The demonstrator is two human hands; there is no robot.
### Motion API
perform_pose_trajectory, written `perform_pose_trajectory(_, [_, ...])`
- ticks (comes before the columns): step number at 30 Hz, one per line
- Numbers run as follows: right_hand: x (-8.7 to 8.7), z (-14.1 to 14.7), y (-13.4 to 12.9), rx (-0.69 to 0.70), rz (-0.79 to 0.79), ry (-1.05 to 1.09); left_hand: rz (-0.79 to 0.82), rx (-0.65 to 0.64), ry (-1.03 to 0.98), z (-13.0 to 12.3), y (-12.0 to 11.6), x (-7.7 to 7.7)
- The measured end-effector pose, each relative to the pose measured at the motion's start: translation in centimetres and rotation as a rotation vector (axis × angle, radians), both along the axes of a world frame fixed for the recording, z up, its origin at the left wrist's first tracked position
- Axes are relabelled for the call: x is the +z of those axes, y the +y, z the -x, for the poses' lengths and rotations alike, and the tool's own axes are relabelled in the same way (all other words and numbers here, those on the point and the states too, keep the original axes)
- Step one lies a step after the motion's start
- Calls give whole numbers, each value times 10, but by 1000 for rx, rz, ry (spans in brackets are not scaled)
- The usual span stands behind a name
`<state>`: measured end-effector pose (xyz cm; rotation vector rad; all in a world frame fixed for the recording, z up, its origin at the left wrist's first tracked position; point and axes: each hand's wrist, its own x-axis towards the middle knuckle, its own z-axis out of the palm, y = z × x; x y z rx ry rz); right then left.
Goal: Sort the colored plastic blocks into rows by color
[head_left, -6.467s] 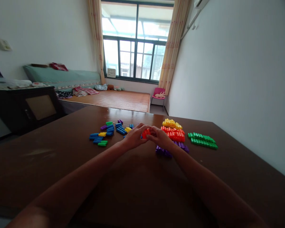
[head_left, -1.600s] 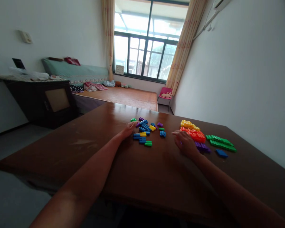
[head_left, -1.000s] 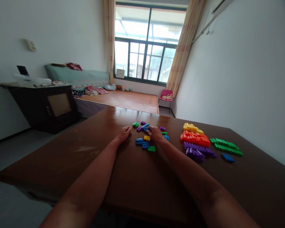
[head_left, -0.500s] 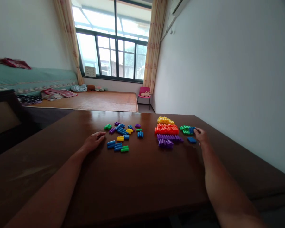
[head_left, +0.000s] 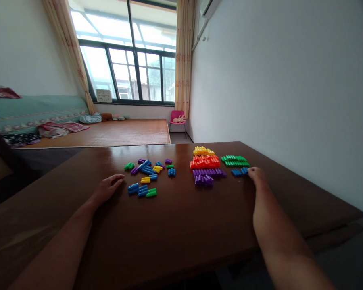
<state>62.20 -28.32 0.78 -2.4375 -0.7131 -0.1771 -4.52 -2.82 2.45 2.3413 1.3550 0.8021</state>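
Note:
My right hand [head_left: 255, 175] is closed at the right end of a short row of blue pieces [head_left: 236, 172], its fingertips on the blue piece [head_left: 244, 170] there. Just behind lie rows of green pieces [head_left: 236, 161]. My left hand [head_left: 109, 187] rests on the table with its fingers apart and nothing in them, left of a loose mix of blue pieces [head_left: 142, 191], yellow pieces [head_left: 145, 180], green and purple ones. Between the hands and farther back are grouped yellow pieces [head_left: 203, 151], orange-red pieces [head_left: 205, 162] and purple pieces [head_left: 208, 173].
The brown table [head_left: 175, 233] spans the foreground. Beyond it are a low bed [head_left: 124, 133] with cloths on it and a pink chair [head_left: 177, 117] holding a soft toy. A white wall [head_left: 260, 80] runs along the right side.
My right hand has brought the blue piece from in front of the green rows down beside the other blue pieces. The view has turned slightly right. My left hand remains beside the mixed pieces.

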Motion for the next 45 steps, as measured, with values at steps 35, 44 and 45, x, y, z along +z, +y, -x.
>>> perform_pose_trajectory(35, [34,342,96,1314,83,-672,-158,-38,112,-16,-13,-10])
perform_pose_trajectory(44, [43,400,232,1152,81,-434,-135,-31,30,-18,-18,-8])
perform_pose_trajectory(45, [42,403,243,1158,108,-428,-124,-23,32,-18,-19,-7])
